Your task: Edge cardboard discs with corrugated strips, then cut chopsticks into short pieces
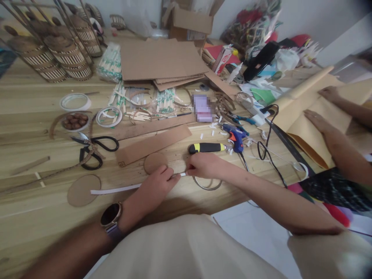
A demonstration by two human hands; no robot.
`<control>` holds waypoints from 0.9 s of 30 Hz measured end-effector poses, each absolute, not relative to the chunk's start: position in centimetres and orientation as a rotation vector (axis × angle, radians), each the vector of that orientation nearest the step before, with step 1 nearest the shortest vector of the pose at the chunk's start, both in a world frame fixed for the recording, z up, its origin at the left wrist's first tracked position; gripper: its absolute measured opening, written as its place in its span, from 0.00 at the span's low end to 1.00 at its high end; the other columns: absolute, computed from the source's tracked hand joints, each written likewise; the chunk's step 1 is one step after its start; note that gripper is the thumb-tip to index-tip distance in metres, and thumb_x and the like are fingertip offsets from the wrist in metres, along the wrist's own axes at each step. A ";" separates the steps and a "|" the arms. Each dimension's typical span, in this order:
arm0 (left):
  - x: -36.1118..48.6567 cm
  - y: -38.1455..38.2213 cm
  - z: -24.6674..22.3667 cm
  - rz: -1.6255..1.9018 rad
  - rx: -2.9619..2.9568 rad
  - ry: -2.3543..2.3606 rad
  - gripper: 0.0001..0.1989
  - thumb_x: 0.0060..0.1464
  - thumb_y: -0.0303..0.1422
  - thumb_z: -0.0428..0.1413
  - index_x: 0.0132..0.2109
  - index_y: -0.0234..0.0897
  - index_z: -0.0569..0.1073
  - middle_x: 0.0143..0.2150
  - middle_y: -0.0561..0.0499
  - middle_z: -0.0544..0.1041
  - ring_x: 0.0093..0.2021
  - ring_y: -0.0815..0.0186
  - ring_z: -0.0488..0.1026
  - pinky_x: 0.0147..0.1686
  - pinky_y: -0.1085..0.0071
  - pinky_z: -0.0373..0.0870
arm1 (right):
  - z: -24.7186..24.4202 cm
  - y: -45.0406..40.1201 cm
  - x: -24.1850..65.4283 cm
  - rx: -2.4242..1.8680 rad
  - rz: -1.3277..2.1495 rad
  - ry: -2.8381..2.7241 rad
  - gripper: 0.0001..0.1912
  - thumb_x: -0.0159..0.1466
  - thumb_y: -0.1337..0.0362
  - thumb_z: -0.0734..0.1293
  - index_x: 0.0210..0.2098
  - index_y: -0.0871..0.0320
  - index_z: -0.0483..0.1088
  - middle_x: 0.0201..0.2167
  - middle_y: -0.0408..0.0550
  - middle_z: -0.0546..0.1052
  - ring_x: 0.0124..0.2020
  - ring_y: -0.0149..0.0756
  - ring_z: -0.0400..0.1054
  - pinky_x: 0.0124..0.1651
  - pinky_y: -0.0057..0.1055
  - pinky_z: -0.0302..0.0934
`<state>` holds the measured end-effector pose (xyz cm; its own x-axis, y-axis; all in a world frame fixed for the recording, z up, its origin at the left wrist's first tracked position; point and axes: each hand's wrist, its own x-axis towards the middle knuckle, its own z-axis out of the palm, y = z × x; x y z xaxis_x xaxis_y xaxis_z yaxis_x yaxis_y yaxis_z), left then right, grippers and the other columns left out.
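My left hand (155, 187), with a watch on its wrist, pinches a narrow white strip (117, 190) near the table's front. The strip's free end runs left over a cardboard disc (81, 190). My right hand (205, 166) is closed on the strip's other end, a short white stretch showing between the hands. Beside my right hand lies a thin ring (208, 185), partly covered by the wrist. A smaller cardboard disc (156, 162) sits just beyond my left fingers. A yellow-and-black handled tool (207, 147) lies above my right hand, next to a blue glue gun (236, 137).
Black-handled scissors (91, 149) lie at left near a bowl of brown nuts (75, 121) and tape rolls (109, 116). Cardboard sheets (162, 58) are stacked behind. A black cord (270, 135) loops at right, where another person's hands (319, 120) rest on brown paper (314, 104).
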<state>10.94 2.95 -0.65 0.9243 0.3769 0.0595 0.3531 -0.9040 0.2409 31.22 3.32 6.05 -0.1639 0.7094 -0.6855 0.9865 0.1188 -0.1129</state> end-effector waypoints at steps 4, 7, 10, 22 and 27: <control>11.0 3.0 -0.7 0.148 2.867 0.561 0.15 0.67 0.25 0.46 0.55 0.33 0.72 0.38 0.46 0.74 0.40 0.59 0.69 0.36 0.65 0.70 | 6.0 3.5 31.1 1.621 -0.755 1.934 0.14 0.65 0.58 0.65 0.40 0.57 0.81 0.40 0.54 0.82 0.42 0.44 0.76 0.32 0.29 0.58; 11.0 2.9 -0.6 0.136 2.883 0.560 0.14 0.68 0.26 0.46 0.55 0.33 0.72 0.39 0.46 0.74 0.40 0.59 0.69 0.36 0.66 0.69 | 5.9 3.7 30.9 1.615 -0.724 1.936 0.14 0.64 0.58 0.65 0.39 0.58 0.81 0.39 0.56 0.82 0.42 0.45 0.76 0.32 0.29 0.59; 10.9 2.9 -0.7 0.141 2.909 0.552 0.14 0.68 0.27 0.45 0.54 0.32 0.72 0.38 0.47 0.74 0.40 0.60 0.68 0.38 0.66 0.69 | 5.6 3.7 30.7 1.621 -0.686 1.943 0.14 0.63 0.58 0.66 0.39 0.60 0.81 0.38 0.58 0.82 0.42 0.47 0.76 0.33 0.30 0.61; 11.2 2.7 -0.8 0.109 3.034 0.540 0.12 0.66 0.25 0.48 0.53 0.31 0.73 0.36 0.47 0.73 0.37 0.60 0.68 0.36 0.66 0.68 | 6.6 3.6 30.7 1.599 -0.666 1.928 0.14 0.63 0.62 0.64 0.38 0.61 0.81 0.37 0.57 0.82 0.40 0.44 0.77 0.33 0.29 0.62; 11.2 2.5 -0.8 0.127 3.017 0.568 0.13 0.66 0.25 0.48 0.54 0.30 0.72 0.37 0.47 0.73 0.38 0.60 0.68 0.37 0.65 0.67 | 6.7 3.8 29.6 1.612 -0.619 1.876 0.15 0.62 0.65 0.65 0.44 0.62 0.80 0.40 0.60 0.82 0.45 0.48 0.77 0.38 0.31 0.66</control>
